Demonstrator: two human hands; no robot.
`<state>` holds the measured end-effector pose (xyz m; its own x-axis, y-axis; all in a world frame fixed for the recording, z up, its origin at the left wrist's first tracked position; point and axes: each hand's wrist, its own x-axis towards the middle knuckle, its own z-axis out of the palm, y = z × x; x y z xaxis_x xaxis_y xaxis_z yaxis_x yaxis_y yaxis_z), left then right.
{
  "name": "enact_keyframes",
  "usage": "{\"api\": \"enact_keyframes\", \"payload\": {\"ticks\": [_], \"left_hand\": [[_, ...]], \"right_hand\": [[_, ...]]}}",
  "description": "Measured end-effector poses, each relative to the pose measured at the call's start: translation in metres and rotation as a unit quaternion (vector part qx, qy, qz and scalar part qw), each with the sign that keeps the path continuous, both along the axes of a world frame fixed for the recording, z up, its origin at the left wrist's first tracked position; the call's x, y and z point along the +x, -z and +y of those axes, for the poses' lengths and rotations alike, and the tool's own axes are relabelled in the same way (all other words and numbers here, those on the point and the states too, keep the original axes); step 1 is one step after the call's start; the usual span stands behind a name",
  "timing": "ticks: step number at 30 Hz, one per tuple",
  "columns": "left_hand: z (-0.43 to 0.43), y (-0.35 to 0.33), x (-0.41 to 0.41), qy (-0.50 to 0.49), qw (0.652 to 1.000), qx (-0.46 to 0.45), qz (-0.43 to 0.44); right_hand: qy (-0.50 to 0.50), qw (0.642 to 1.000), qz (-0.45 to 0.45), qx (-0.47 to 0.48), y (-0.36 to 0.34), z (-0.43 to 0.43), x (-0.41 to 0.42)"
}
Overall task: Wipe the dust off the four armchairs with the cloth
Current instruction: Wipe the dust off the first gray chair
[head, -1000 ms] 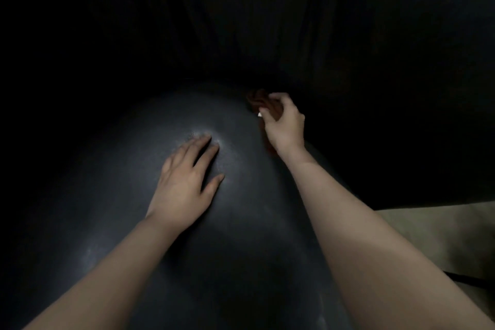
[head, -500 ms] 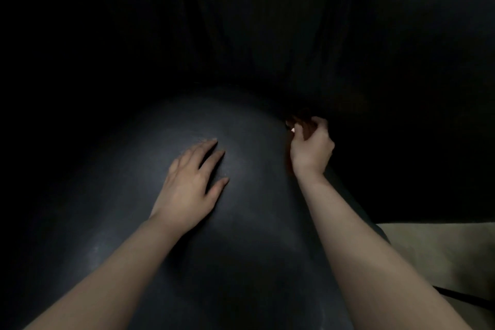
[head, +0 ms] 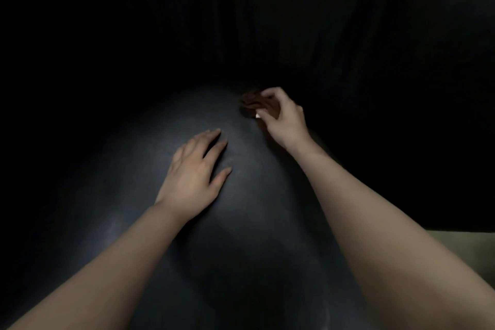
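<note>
Black, smooth leather-like rounded armchair [head: 203,249] fills the dim view. The left hand [head: 191,179] lies flat on its curved top, fingers straight and spread. Farther along, at the right edge, the right hand [head: 285,118] grips a crumpled dark brown cloth [head: 253,103] against the armchair.

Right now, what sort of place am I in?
Probably a dim indoor sitting room or lounge. A dark, rounded, leather-like armchair fills the view, with the left hand flat on it and the right hand gripping a brown cloth; dark draped folds hang behind, and pale floor shows at lower right.
</note>
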<state>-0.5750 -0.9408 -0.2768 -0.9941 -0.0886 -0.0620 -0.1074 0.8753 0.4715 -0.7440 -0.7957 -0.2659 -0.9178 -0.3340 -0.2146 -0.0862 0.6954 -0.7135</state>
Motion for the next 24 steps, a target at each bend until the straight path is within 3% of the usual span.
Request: {"api": "enact_keyframes", "payload": {"ticks": [4, 7, 11, 13, 15, 21, 24], "left_hand": [[0.009, -0.005, 0.013, -0.032, 0.999, -0.004, -0.014], [0.020, -0.008, 0.031, -0.042, 0.999, -0.003, -0.021], [0.037, -0.010, 0.048, -0.051, 0.998, 0.003, -0.024], [0.046, -0.011, 0.052, -0.064, 0.998, 0.010, -0.021], [0.054, -0.011, 0.056, -0.079, 0.997, 0.011, -0.016], [0.076, -0.017, 0.076, -0.132, 0.991, 0.007, -0.006], [0.089, -0.020, 0.086, -0.156, 0.988, -0.006, -0.005]], "right_hand": [[-0.136, 0.991, -0.002, -0.019, -0.009, 0.026, 0.042], [-0.185, 0.982, 0.025, -0.012, -0.016, 0.060, 0.074], [-0.044, 0.992, 0.119, 0.007, -0.013, 0.110, 0.065], [0.027, 0.992, 0.119, 0.014, -0.006, 0.116, 0.054], [0.022, 0.992, 0.118, 0.025, 0.001, 0.108, 0.059], [-0.250, 0.955, 0.161, 0.005, -0.005, 0.139, 0.132], [-0.313, 0.938, 0.146, 0.001, -0.011, 0.173, 0.141]]}}
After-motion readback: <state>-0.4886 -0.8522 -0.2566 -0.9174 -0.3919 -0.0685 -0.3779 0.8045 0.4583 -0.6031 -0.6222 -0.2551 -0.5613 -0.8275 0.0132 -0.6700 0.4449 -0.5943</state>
